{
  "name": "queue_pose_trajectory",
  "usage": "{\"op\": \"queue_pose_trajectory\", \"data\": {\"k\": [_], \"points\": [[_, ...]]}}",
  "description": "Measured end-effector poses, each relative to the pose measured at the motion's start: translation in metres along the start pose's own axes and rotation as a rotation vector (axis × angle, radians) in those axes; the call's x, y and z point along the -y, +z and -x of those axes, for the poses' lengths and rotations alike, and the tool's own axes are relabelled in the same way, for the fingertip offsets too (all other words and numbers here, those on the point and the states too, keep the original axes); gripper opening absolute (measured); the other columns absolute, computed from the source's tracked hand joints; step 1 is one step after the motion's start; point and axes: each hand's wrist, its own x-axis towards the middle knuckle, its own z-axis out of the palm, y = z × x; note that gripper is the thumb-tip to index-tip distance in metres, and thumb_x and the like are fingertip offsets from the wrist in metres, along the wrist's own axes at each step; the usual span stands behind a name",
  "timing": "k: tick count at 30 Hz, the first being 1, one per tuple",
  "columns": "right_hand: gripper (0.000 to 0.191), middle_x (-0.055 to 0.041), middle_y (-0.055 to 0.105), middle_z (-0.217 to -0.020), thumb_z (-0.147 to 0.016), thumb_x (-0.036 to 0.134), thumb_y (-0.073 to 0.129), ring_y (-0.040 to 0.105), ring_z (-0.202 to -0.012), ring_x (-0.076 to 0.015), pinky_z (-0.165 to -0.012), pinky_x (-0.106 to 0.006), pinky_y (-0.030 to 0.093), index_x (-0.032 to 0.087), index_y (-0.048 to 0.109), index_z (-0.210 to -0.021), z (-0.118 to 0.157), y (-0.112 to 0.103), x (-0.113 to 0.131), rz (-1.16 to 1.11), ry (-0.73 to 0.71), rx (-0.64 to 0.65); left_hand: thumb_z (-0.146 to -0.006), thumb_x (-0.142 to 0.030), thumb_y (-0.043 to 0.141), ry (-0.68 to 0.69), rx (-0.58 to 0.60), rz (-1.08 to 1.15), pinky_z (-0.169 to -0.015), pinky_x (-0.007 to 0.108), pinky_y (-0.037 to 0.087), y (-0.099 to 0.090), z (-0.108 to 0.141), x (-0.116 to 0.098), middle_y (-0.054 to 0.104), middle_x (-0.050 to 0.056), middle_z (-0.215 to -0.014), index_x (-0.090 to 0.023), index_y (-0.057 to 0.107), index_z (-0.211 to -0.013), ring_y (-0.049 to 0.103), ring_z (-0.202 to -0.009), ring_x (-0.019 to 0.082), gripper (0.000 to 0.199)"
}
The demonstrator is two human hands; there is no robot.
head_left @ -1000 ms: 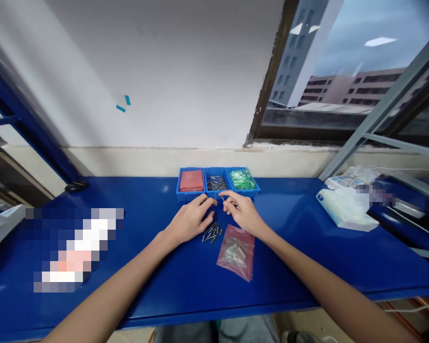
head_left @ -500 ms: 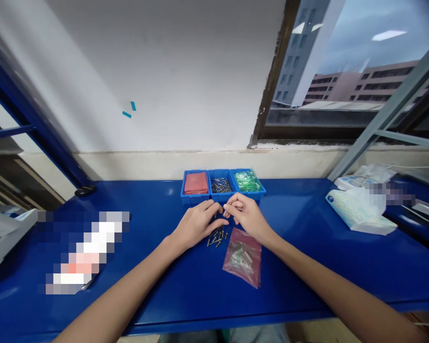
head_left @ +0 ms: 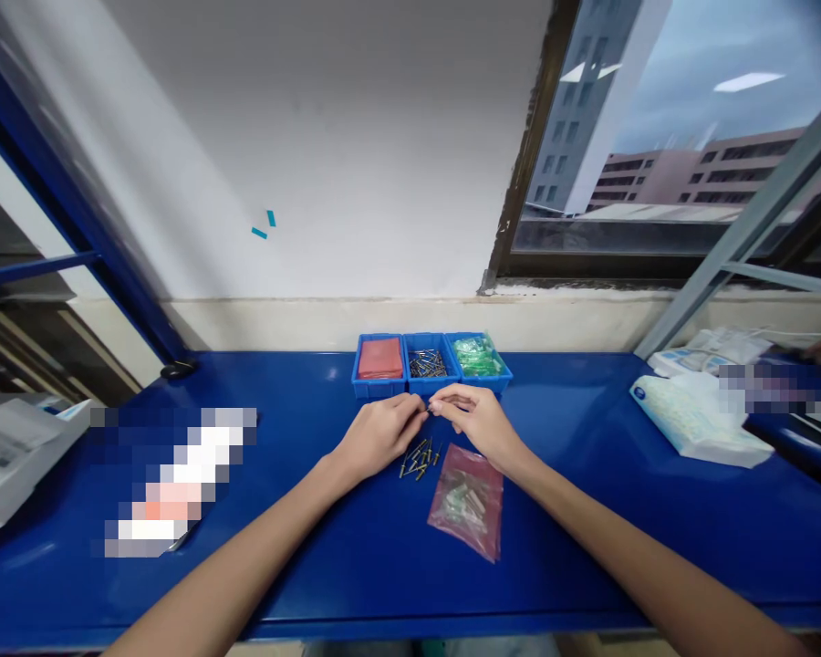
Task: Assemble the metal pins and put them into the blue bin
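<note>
My left hand (head_left: 383, 433) and my right hand (head_left: 475, 420) meet over the blue table, just in front of the bins. The thumb and fingers of each are pinched together. A tiny dark piece shows between the fingertips, too small to identify. Below my left fingers lies a loose pile of slim brass-and-dark metal pins (head_left: 420, 459), perhaps screws. Close to my right wrist, a reddish translucent plastic bag (head_left: 466, 502) lies flat with clear and pale green items inside.
Three joined blue bins stand behind my hands: one with red bags (head_left: 381, 358), one with metal pins (head_left: 428, 363), one with green-tinted packets (head_left: 477, 356). A tissue box (head_left: 698, 424) sits at right. White trays (head_left: 20, 456) are at the left edge.
My left thumb and fingers, apart before, have closed into a pinch, and the hand has drawn back from over the pile. The whole view has shifted slightly.
</note>
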Motion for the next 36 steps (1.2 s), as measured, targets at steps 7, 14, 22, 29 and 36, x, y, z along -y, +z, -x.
{"op": "queue_pose_trajectory", "data": {"k": [7, 14, 22, 29, 36], "points": [[0.013, -0.0047, 0.075, -0.095, -0.091, 0.016, 0.060, 0.068, -0.089, -0.0197, -0.084, -0.034, 0.049, 0.020, 0.071, -0.095, 0.003, -0.001, -0.002, 0.502, -0.259, 0.023, -0.105, -0.029, 0.039, -0.040, -0.035, 0.034, -0.070, 0.026, 0.045, 0.001, 0.001, 0.004, 0.065, 0.002, -0.089, -0.020, 0.056, -0.099, 0.063, -0.077, 0.016, 0.020], [0.014, -0.0068, 0.070, -0.097, -0.099, 0.023, 0.054, 0.061, -0.096, -0.0224, -0.085, -0.035, 0.045, 0.019, 0.068, -0.095, 0.004, -0.008, -0.005, 0.772, -0.359, 0.051, -0.104, -0.029, 0.041, -0.031, -0.047, 0.038, -0.070, 0.026, 0.047, 0.001, 0.000, 0.001, 0.066, 0.002, -0.091, -0.020, 0.056, -0.098, 0.063, -0.078, 0.016, 0.018], [0.017, -0.0004, 0.069, -0.077, -0.093, 0.022, 0.062, 0.060, -0.071, -0.0152, -0.069, -0.027, 0.040, 0.017, 0.066, -0.077, 0.003, -0.001, 0.004, 0.523, -0.225, 0.023, -0.100, -0.024, 0.051, 0.014, -0.198, -0.157, -0.076, 0.030, 0.052, 0.009, 0.001, -0.001, 0.070, 0.005, -0.101, -0.020, 0.051, -0.129, 0.067, -0.085, 0.019, 0.030], [0.020, 0.0013, 0.066, -0.069, -0.091, 0.024, 0.064, 0.057, -0.065, -0.0135, -0.065, -0.025, 0.038, 0.017, 0.066, -0.072, 0.007, 0.003, 0.011, 0.426, -0.224, 0.024, -0.101, -0.025, 0.049, 0.091, -0.204, -0.209, -0.066, 0.024, 0.050, 0.003, 0.002, -0.003, 0.069, 0.003, -0.089, -0.019, 0.062, -0.106, 0.066, -0.079, 0.016, 0.016], [0.020, -0.0027, 0.073, -0.081, -0.093, 0.024, 0.059, 0.064, -0.073, -0.0166, -0.071, -0.028, 0.043, 0.017, 0.072, -0.078, 0.006, -0.003, 0.012, 0.376, -0.253, 0.045, -0.098, -0.023, 0.053, 0.080, -0.267, -0.239, -0.065, 0.026, 0.050, 0.008, 0.002, -0.004, 0.072, 0.004, -0.088, -0.017, 0.065, -0.104, 0.068, -0.076, 0.017, 0.014]]}}
